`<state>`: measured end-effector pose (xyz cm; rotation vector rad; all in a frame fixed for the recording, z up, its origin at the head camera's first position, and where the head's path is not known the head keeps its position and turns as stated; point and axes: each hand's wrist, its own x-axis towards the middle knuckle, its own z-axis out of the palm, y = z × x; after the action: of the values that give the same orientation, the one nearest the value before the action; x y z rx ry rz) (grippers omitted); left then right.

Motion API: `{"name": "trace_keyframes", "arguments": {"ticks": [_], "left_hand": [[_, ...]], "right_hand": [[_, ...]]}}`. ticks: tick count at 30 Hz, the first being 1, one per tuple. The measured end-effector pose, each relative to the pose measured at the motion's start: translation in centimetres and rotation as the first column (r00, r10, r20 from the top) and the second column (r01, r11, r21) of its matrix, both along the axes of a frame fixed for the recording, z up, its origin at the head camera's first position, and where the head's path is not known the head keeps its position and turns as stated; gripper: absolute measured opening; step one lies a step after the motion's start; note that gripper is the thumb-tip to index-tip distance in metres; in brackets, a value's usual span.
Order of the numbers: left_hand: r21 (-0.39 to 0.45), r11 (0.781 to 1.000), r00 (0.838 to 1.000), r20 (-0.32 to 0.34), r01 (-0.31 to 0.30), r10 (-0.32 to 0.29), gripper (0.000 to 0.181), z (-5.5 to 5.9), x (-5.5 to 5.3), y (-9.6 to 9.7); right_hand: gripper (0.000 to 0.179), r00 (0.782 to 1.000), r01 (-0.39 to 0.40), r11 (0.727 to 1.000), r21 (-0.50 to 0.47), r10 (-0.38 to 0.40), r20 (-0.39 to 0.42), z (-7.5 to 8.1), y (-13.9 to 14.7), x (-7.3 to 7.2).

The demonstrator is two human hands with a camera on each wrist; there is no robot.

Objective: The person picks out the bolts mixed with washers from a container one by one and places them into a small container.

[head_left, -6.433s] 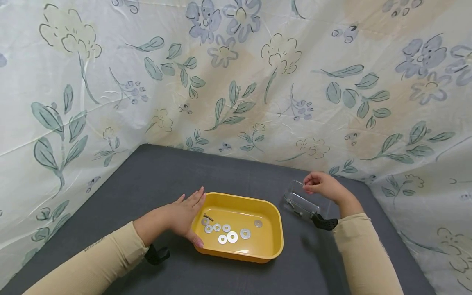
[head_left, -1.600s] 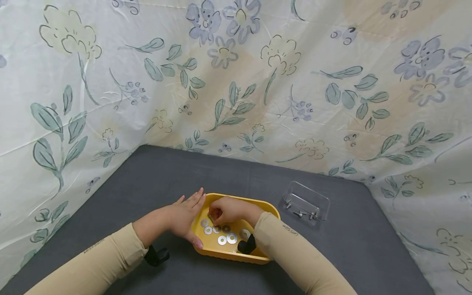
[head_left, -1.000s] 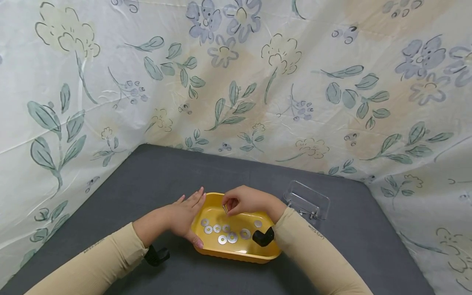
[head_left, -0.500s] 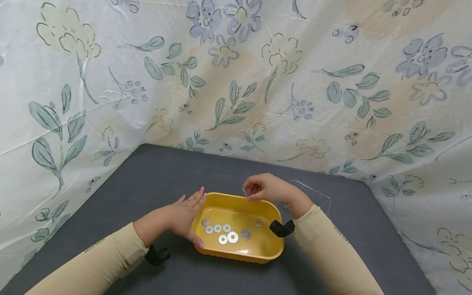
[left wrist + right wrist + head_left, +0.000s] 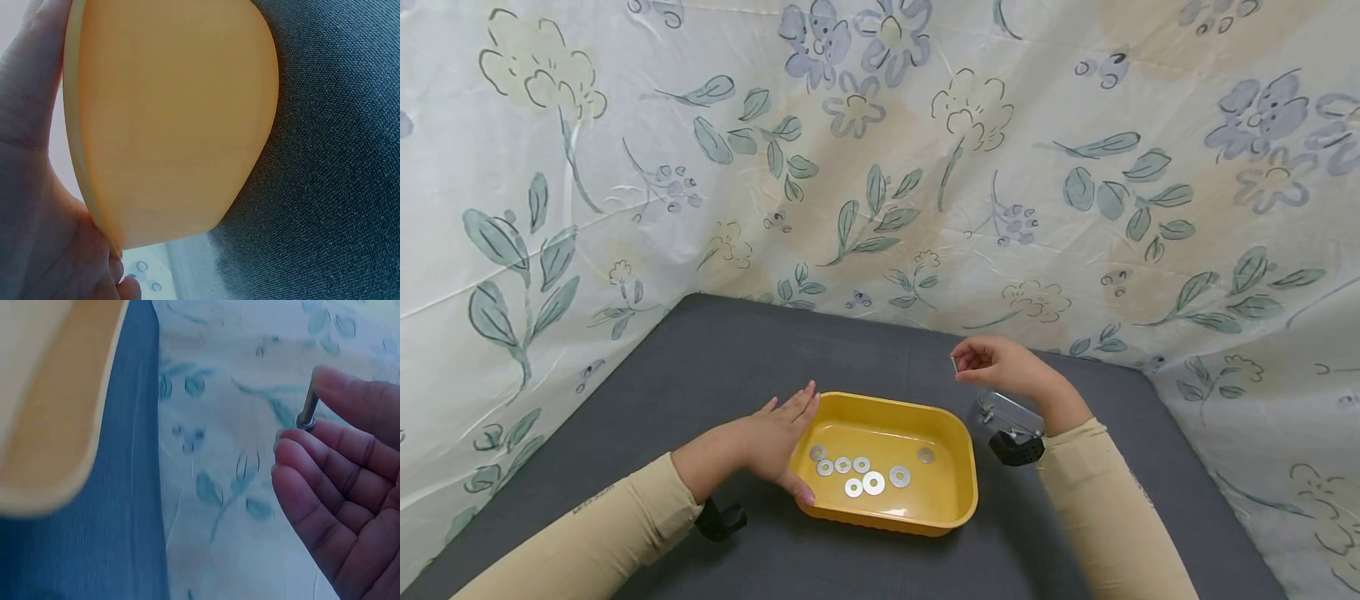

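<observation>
My right hand (image 5: pixel 1000 365) pinches a small metal screw (image 5: pixel 309 407) between thumb and index finger, raised behind the right end of the yellow tray (image 5: pixel 891 525). In the right wrist view the screw's round head points down by the curled fingertips. My left hand (image 5: pixel 778 437) lies with fingers straight over the tray's left rim, its thumb at the front corner. Several flat washers (image 5: pixel 873 482) are spread on the tray floor. Below my right wrist, a clear plastic box (image 5: pixel 1009 407) holds several screws (image 5: pixel 987 413); the wrist and its black camera hide part of it.
A dark grey cloth (image 5: pixel 760 342) covers the table under the tray and box. Floral curtains (image 5: pixel 880 167) hang along the back and both sides. Black wrist cameras sit on the left cuff (image 5: pixel 721 520) and the right cuff (image 5: pixel 1017 448).
The screw that lay at the tray's left end was picked up by my right hand, lifted out, and carried right and back past the rim. My left hand has stayed put.
</observation>
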<state>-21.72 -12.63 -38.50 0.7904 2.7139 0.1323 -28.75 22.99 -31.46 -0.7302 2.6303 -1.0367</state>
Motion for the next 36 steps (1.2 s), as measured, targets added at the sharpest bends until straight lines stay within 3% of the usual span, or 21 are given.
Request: {"name": "trace_keyframes", "arguments": {"ticks": [8, 17, 36], "left_hand": [[-0.013, 1.000, 1.000, 0.007, -0.005, 0.005, 0.141, 0.1, 0.1, 0.0], [-0.007, 1.000, 1.000, 0.011, -0.007, 0.007, 0.140, 0.2, 0.1, 0.0], [-0.007, 1.000, 1.000, 0.007, -0.002, 0.002, 0.140, 0.1, 0.0, 0.0]], "right_hand": [[0.034, 0.993, 0.113, 0.994, -0.010, -0.113, 0.022, -1.2, 4.5, -0.9], [0.035, 0.971, 0.235, 0.972, 0.011, -0.235, 0.046, -1.7, 8.4, -0.4], [0.035, 0.971, 0.221, 0.975, 0.006, -0.221, 0.086, -3.5, 11.1, -0.5]]}}
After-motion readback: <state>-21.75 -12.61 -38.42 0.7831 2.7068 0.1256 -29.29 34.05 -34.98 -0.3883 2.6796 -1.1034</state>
